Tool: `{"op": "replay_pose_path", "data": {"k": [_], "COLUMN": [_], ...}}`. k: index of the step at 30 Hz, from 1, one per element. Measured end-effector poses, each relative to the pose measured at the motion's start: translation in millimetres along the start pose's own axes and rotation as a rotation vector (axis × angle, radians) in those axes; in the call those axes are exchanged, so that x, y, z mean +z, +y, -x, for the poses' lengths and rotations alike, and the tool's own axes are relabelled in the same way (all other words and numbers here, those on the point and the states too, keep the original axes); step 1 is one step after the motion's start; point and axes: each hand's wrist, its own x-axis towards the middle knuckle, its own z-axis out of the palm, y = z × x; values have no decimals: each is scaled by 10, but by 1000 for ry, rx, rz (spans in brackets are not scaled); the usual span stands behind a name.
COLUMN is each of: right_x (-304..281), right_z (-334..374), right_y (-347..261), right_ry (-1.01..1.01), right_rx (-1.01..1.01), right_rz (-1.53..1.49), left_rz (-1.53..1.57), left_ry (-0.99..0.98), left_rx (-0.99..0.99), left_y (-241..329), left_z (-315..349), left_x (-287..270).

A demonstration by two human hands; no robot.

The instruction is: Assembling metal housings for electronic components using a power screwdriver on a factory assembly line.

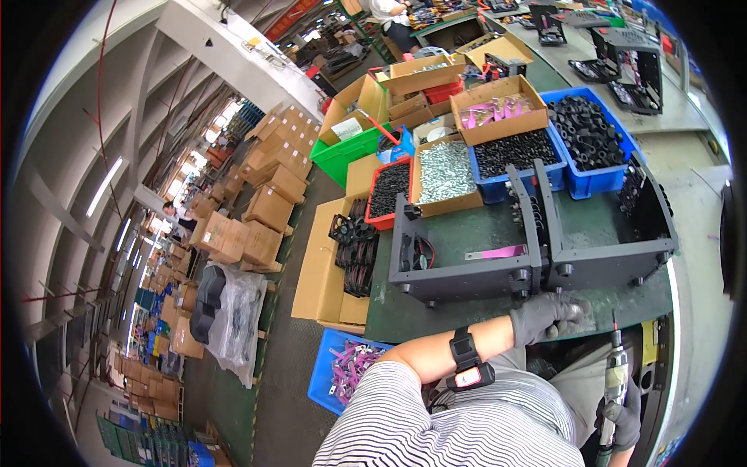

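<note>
My left hand, in a grey glove, is at the table's front edge, just before two dark grey metal casings. Its fingers are curled together, and whatever they hold, if anything, is hidden. In my right hand, also gloved, is a power screwdriver, gripped low with its bit pointing up, beside my lap. The casings stand side by side with open tops and small round feet on the sides facing me. A pink-and-silver strip lies inside the left casing.
Behind the casings stand a box of silver screws, a red bin and blue bins of black parts. A carton of black fans and a blue bin of pink-wrapped pieces stand left. Stacked cartons line the aisle.
</note>
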Motion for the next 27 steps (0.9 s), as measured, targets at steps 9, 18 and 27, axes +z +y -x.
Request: {"op": "replay_pose_path", "data": {"k": [9, 18, 27], "right_x": [150, 141, 41], "right_z": [-28, -37, -36], "right_y": [-156, -180, -161], "right_ry": [-107, -147, -151], "right_rx": [62, 57, 66], "right_rz": [72, 29, 24], "left_rz": [-25, -38, -89], "left_ry": [-31, 28, 3], "left_rx": [39, 27, 11], "left_y": [92, 131, 136], "left_z": [-95, -154, -242], "left_x": [170, 312, 388]}}
